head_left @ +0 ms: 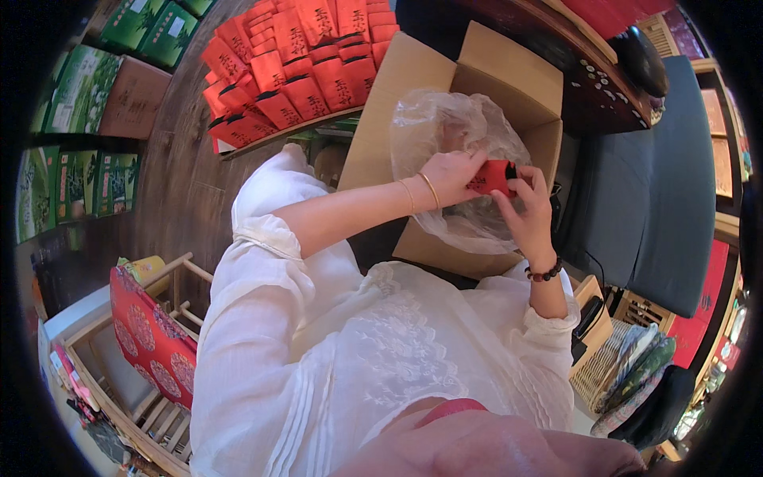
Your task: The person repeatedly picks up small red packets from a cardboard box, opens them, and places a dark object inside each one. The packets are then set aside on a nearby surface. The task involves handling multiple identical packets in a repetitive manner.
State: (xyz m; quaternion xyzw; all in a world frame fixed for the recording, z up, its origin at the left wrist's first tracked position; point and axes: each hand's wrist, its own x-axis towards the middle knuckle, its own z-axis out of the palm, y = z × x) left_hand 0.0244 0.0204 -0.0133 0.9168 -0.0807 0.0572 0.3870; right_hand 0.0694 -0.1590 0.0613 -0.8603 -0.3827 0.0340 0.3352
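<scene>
My left hand [456,174], with gold bangles at the wrist, grips one end of a small red packet [493,177] that bears black writing. At its black-edged other end, the thumb and fingers of my right hand [527,200] pinch it; a dark beaded bracelet is on that wrist. Both hands are above a crumpled clear plastic bag [417,119], which lies in and over an open cardboard box [506,77] before me. Part of the bag's contents is hidden by the hands and the film. Many similar red packets [310,95] stand in rows up and left of the box.
Green printed boxes [80,89] and a brown box [134,98] are at the far left. A wooden chair with red patterned cloth [152,334] stands lower left. Right of the carton are a grey-blue cushioned seat [673,191] and a dark carved wooden table [596,77]. A wicker basket [602,358] holds folded cloths.
</scene>
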